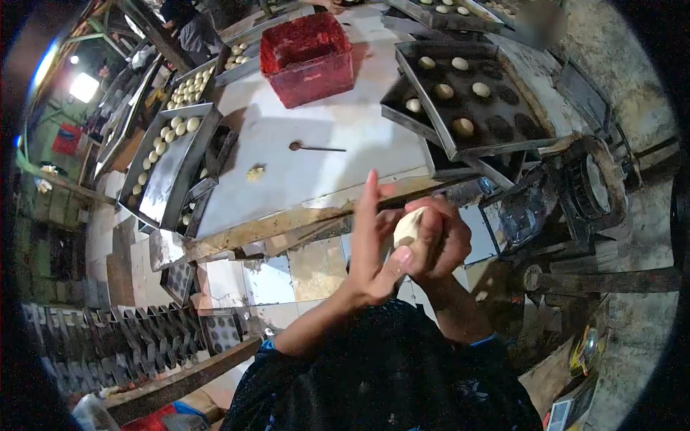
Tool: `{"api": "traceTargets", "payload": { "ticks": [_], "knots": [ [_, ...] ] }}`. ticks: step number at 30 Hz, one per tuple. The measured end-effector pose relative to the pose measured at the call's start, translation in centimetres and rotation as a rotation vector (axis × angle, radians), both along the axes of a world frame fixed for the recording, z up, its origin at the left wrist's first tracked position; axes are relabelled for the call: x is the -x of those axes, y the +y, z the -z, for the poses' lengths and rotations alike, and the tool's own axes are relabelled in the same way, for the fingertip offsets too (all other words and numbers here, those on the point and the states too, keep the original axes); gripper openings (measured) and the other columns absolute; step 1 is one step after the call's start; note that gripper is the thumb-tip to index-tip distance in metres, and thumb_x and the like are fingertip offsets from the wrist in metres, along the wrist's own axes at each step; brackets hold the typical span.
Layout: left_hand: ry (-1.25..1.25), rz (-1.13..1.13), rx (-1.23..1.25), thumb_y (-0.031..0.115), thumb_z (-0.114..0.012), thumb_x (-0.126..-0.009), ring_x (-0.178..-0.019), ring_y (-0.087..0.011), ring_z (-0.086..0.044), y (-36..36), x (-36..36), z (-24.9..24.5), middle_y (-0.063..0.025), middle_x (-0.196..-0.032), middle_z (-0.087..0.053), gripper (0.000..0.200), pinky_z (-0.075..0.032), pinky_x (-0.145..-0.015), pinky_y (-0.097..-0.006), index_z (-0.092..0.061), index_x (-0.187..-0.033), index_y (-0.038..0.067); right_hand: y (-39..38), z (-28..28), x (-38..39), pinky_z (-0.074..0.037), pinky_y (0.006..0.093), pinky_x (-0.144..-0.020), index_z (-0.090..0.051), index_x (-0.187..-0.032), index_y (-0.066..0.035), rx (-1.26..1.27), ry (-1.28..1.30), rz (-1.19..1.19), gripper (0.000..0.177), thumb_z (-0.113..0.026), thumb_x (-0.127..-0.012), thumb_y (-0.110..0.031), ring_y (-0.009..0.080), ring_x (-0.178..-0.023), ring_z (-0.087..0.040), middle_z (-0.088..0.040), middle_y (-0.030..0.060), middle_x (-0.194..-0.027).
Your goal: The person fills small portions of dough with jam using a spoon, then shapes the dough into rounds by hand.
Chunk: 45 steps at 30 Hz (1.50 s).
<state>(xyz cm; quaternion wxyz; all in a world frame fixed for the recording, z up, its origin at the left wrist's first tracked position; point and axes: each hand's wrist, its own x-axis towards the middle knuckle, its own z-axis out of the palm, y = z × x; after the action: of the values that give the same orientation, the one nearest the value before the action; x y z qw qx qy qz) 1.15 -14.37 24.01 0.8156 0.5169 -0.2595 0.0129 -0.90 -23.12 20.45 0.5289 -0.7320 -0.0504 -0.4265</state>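
A pale ball of dough (407, 228) sits in my right hand (444, 241), whose fingers curl around it with the thumb pressed over its near side. My left hand (370, 255) is close beside it on the left, fingers stretched upward and apart, its thumb tip reaching toward the dough's lower edge. Both hands are held in front of my body, just off the near edge of the worktable (309, 176). On the tabletop ahead lie a small spoon (316, 149) with a dark handle and a little dough scrap (255, 172).
A red plastic tub (310, 82) stands at the back of the table. Metal trays with dough balls lie left (154, 183) and right (467, 100), the right ones stacked askew. Racked dark pans (115, 345) stand low left. A person (198, 36) is at the far left.
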Motion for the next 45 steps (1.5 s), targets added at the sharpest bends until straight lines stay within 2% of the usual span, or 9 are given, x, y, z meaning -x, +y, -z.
{"api": "traceTargets", "payload": {
  "ticks": [3,4,11,13,19,25,29,35,45],
  "knots": [
    [-0.163,0.151,-0.378,0.026,-0.051,-0.094,-0.100,-0.0321,-0.060,-0.1,-1.9,0.9,-0.0246,-0.101,-0.059,0.045,-0.047,-0.085,-0.0407,-0.054,-0.123,-0.009,-0.4,5.9,-2.7,-0.050,0.0274,-0.064,-0.060,-0.093,0.002,-0.686,-0.042,0.010,0.029,-0.053,-0.095,-0.026,0.0149,-0.077,-0.062,-0.064,0.0095,-0.085],
    [-0.077,0.134,-0.554,0.026,-0.049,-0.097,-0.088,-0.0257,-0.063,0.6,-2.1,0.4,-0.0217,-0.092,-0.063,0.040,-0.049,-0.081,-0.0349,-0.058,-0.115,-0.009,-2.6,3.8,-2.4,-0.049,0.0416,-0.083,-0.056,-0.111,-0.001,0.144,0.051,0.019,0.026,-0.042,-0.098,-0.018,0.0296,-0.096,-0.060,-0.061,0.0176,-0.105],
    [0.842,0.101,-0.008,0.025,-0.056,-0.098,-0.090,-0.0152,-0.063,5.0,-7.4,2.6,-0.0097,-0.101,-0.067,0.036,-0.051,-0.080,-0.0301,-0.060,-0.114,-0.007,-0.7,1.7,-10.7,-0.044,0.0349,-0.071,-0.055,-0.110,0.001,0.152,0.177,-0.019,0.037,-0.038,-0.100,-0.030,0.0255,-0.075,-0.051,-0.049,0.0137,-0.089],
    [0.240,-0.226,-0.737,0.028,-0.057,-0.096,-0.093,-0.0209,-0.065,7.8,-7.8,9.7,-0.0107,-0.102,-0.066,0.036,-0.052,-0.080,-0.0310,-0.061,-0.111,-0.005,2.2,3.3,-12.2,-0.042,0.0318,-0.074,-0.053,-0.114,0.000,0.064,0.218,-0.094,0.036,-0.036,-0.100,-0.029,0.0224,-0.080,-0.049,-0.047,0.0146,-0.094],
    [0.805,0.145,0.221,0.032,-0.052,-0.097,-0.104,-0.0256,-0.063,13.6,-15.7,10.0,-0.0174,-0.117,-0.062,0.048,-0.052,-0.089,-0.0367,-0.051,-0.123,-0.008,5.2,9.6,-24.2,-0.046,0.0356,-0.072,-0.054,-0.109,-0.001,-0.285,0.523,-0.576,0.026,-0.054,-0.094,-0.022,0.0215,-0.081,-0.058,-0.058,0.0117,-0.088],
    [0.847,0.043,0.094,0.028,-0.052,-0.098,-0.116,-0.0264,-0.056,17.1,-24.6,9.8,-0.0193,-0.128,-0.056,0.047,-0.045,-0.098,-0.0400,-0.051,-0.127,-0.009,1.2,21.7,-33.4,-0.045,0.0475,-0.083,-0.051,-0.112,-0.002,1.048,0.451,-0.160,0.033,-0.059,-0.081,-0.010,0.0389,-0.091,-0.053,-0.059,0.0229,-0.094],
    [0.820,0.121,0.146,0.026,-0.051,-0.098,-0.122,-0.0301,-0.052,18.2,-30.9,9.0,-0.0219,-0.132,-0.052,0.048,-0.040,-0.103,-0.0435,-0.048,-0.129,-0.011,0.0,15.2,-37.2,-0.049,0.0419,-0.075,-0.054,-0.110,0.001,0.770,1.029,-0.463,0.028,-0.057,-0.083,-0.007,0.0362,-0.081,-0.055,-0.058,0.0198,-0.089],
    [0.808,0.151,0.127,0.022,-0.049,-0.098,-0.120,-0.0271,-0.052,19.1,-38.2,10.5,-0.0204,-0.133,-0.053,0.046,-0.041,-0.101,-0.0391,-0.048,-0.129,-0.012,-3.8,-0.8,-51.7,-0.051,0.0457,-0.064,-0.066,-0.102,0.001,0.726,0.387,-0.002,0.020,-0.057,-0.086,-0.006,0.0409,-0.072,-0.063,-0.064,0.0223,-0.085],
    [1.109,0.101,0.088,0.025,-0.052,-0.095,-0.120,-0.0267,-0.053,18.7,-41.3,14.1,-0.0205,-0.133,-0.053,0.050,-0.041,-0.099,-0.0368,-0.048,-0.131,-0.009,-4.0,9.2,-70.4,-0.053,0.0452,-0.065,-0.066,-0.073,0.002,1.365,0.968,-0.251,0.010,-0.063,-0.073,-0.007,0.0411,-0.077,-0.065,-0.065,0.0251,-0.077]
  ]
}}
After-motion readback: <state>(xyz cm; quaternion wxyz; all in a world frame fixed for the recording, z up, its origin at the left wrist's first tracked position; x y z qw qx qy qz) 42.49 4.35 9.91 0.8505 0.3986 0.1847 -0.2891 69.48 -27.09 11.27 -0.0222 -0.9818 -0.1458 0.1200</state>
